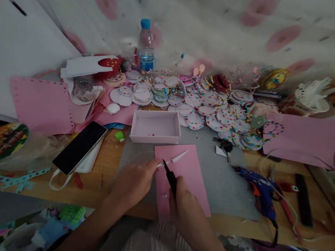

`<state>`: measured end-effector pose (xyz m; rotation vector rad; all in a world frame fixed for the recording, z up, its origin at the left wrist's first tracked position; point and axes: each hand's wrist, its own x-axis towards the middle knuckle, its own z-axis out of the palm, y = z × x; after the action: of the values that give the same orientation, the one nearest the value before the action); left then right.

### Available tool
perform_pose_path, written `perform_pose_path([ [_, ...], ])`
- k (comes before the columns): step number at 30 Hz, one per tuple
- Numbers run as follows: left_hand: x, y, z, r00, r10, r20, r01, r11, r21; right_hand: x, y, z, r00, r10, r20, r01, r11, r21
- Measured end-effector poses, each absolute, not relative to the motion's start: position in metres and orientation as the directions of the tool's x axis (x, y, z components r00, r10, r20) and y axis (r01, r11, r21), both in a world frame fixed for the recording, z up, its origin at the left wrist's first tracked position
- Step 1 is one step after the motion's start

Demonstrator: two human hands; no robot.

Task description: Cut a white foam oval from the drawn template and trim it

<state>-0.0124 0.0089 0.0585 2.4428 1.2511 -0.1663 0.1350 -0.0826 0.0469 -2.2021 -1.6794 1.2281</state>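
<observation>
The head camera is looking forward and down from close above the table [106, 163], facing the patterned wall [196, 20] behind it.

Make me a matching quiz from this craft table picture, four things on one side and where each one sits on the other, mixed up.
Things:
1. water bottle
2. phone
3. glue gun
4. pink box

Places:
A. right of the grey mat, on the wooden table
B. just behind the pink sheet, open side up
C. at the back against the spotted cloth, upright
D. left of the mat, screen dark, lying on a white slab

Pairs: 1-C, 2-D, 3-A, 4-B
</observation>
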Motion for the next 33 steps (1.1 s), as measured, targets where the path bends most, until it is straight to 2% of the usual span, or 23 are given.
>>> perform_pose_path([
  [3,-0.015,0.007,0.058,0.561,0.782,-0.274,0.825,-0.499,0.264,0.148,-0.09,0.051,0.071,0.912,-0.404,0.647,-0.351,-0.677],
  [5,-0.02,0.009,0.059,0.499,0.821,-0.276,0.861,-0.435,0.263,0.163,-0.095,0.059,0.205,0.927,-0.314,0.618,-0.371,-0.693],
  [7,-0.029,0.013,0.063,0.397,0.881,-0.257,0.89,-0.301,0.343,0.181,-0.099,0.062,0.366,0.909,-0.201,0.673,-0.408,-0.617],
  [9,-0.039,0.017,0.069,0.314,0.917,-0.245,0.83,-0.14,0.54,0.199,-0.101,0.057,0.447,0.88,-0.159,0.752,-0.466,-0.465],
  [11,-0.046,0.018,0.076,0.294,0.911,-0.291,0.665,0.024,0.747,0.213,-0.101,0.044,0.459,0.868,-0.189,0.806,-0.497,-0.322],
  [12,-0.048,0.017,0.079,0.296,0.895,-0.333,0.57,0.114,0.814,0.218,-0.101,0.035,0.452,0.867,-0.208,0.824,-0.496,-0.275],
  [14,-0.05,0.014,0.083,0.304,0.854,-0.421,0.405,0.285,0.869,0.226,-0.101,0.019,0.432,0.882,-0.19,0.855,-0.467,-0.224],
  [17,-0.045,0.005,0.084,0.323,0.786,-0.527,0.258,0.463,0.848,0.228,-0.101,0.013,0.372,0.926,0.059,0.9,-0.344,-0.267],
  [19,-0.038,0.0,0.083,0.376,0.728,-0.573,0.22,0.531,0.819,0.223,-0.1,0.024,0.332,0.921,0.206,0.881,-0.224,-0.418],
  [20,-0.035,-0.001,0.081,0.415,0.696,-0.586,0.217,0.55,0.807,0.218,-0.099,0.032,0.316,0.926,0.206,0.827,-0.162,-0.539],
  [22,-0.027,0.0,0.077,0.482,0.645,-0.593,0.233,0.558,0.796,0.205,-0.092,0.048,0.238,0.971,0.018,0.578,-0.127,-0.806],
  [24,-0.02,0.007,0.068,0.532,0.6,-0.597,0.253,0.56,0.789,0.19,-0.081,0.055,0.047,0.982,-0.184,0.295,-0.19,-0.936],
  [25,-0.017,0.013,0.061,0.548,0.587,-0.596,0.239,0.574,0.783,0.183,-0.073,0.053,-0.05,0.969,-0.243,0.165,-0.232,-0.959],
  [27,-0.013,0.026,0.044,0.586,0.561,-0.584,0.134,0.644,0.753,0.172,-0.057,0.04,-0.128,0.939,-0.319,-0.083,-0.331,-0.94],
  [29,-0.012,0.039,0.026,0.562,0.606,-0.563,-0.017,0.688,0.725,0.167,-0.042,0.022,-0.072,0.948,-0.311,-0.139,-0.318,-0.938],
  [33,-0.015,0.052,0.001,0.568,0.625,-0.535,-0.1,0.698,0.709,0.164,-0.026,-0.002,-0.008,0.956,-0.295,-0.176,-0.291,-0.94],
])
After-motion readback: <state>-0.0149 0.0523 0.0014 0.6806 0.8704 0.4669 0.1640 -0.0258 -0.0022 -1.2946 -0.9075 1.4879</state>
